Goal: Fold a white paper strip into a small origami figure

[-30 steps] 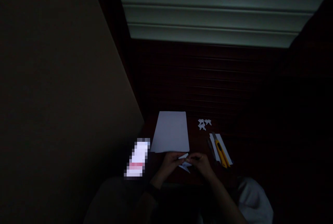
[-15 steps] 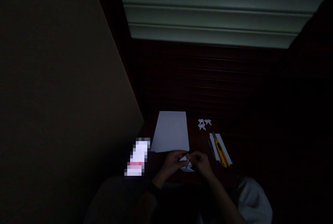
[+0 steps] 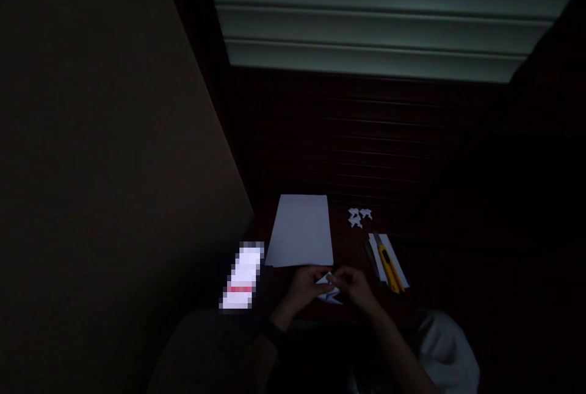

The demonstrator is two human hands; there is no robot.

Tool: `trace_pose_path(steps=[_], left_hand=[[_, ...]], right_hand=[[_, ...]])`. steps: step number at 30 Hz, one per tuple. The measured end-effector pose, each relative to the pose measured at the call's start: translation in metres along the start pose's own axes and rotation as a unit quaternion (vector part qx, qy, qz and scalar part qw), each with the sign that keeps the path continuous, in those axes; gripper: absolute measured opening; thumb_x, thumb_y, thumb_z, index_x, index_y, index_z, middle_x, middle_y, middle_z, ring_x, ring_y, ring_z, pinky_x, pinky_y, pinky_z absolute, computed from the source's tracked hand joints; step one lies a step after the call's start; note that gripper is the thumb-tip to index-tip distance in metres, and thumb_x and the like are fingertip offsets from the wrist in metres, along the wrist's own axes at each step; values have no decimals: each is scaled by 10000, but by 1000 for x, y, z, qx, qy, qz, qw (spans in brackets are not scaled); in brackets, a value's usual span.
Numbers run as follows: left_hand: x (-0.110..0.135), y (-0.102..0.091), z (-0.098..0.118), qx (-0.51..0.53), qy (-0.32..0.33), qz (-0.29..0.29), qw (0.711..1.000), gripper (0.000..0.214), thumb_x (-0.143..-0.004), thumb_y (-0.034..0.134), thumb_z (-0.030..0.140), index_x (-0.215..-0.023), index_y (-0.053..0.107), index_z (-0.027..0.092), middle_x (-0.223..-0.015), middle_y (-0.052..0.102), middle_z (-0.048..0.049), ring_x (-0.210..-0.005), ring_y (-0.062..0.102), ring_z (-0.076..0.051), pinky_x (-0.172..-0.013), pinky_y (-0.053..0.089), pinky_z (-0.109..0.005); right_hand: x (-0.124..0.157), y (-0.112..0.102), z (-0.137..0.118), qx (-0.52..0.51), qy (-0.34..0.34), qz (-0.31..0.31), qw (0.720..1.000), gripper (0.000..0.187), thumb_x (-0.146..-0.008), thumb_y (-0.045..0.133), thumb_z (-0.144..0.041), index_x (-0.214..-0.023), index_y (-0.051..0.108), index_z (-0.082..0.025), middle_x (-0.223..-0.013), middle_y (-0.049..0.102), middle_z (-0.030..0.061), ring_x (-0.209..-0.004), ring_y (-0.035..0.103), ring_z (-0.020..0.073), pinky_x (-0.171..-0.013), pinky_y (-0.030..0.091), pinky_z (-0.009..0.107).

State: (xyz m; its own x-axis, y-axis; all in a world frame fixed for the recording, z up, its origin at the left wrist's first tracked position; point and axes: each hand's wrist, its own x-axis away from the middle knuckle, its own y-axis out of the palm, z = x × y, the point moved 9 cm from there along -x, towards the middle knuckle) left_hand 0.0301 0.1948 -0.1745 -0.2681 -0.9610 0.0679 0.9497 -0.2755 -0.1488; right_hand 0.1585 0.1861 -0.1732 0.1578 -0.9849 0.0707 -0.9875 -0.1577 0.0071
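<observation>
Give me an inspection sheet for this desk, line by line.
Surface: dark wooden table, dimly lit.
Job's things: folded paper piece, held between both hands; white sheets behind it.
Clutter: yellow utility knife lying on paper strips; little folded paper shapes; a blurred bright item at left.
Grippers: left hand and right hand both pinch the folded paper piece.
Cables: nothing seen.
Surroundings: window blind above, plain wall at left, white cloth at lower right.
</observation>
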Motion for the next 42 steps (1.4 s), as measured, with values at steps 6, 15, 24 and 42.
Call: trace_pose_path(steps=[6,15,24,42], left_hand=[[2,-4,3,21,-12,0,1000,481,-536,743,299,-990,668,157,-774,659,-47,-696,572,-179,-610,430,-253],[0,-1,16,63,1,-28,998,362,-717,604,376,-980,665,135,-929,680,-100,-815,613,-212,-726,452,-297],[-1,-3,9,84,-4,-8,996,377,-700,633,373,-973,655,115,-888,684,-114,-768,621,-201,-651,455,-263],[-1,0,11,71,23,-10,997,348,-722,617,350,-964,645,103,-826,684,-112,-703,620,-180,-597,453,-241]], right_hand=[[2,0,-4,23,-10,-23,999,261,-636,694,-399,-731,663,-158,-689,631,20,-597,528,133,-547,398,225],[0,-2,5,-28,16,-21,999,246,-623,714,-369,-714,643,-151,-580,554,-26,-477,426,75,-443,310,188],[1,1,-6,-30,-8,-27,999,235,-604,728,-372,-663,646,-160,-746,619,19,-589,525,116,-496,383,210],[0,3,-2,-92,-8,-22,995,191,-635,722,-314,-630,616,-154,-859,653,63,-730,587,173,-633,441,268]])
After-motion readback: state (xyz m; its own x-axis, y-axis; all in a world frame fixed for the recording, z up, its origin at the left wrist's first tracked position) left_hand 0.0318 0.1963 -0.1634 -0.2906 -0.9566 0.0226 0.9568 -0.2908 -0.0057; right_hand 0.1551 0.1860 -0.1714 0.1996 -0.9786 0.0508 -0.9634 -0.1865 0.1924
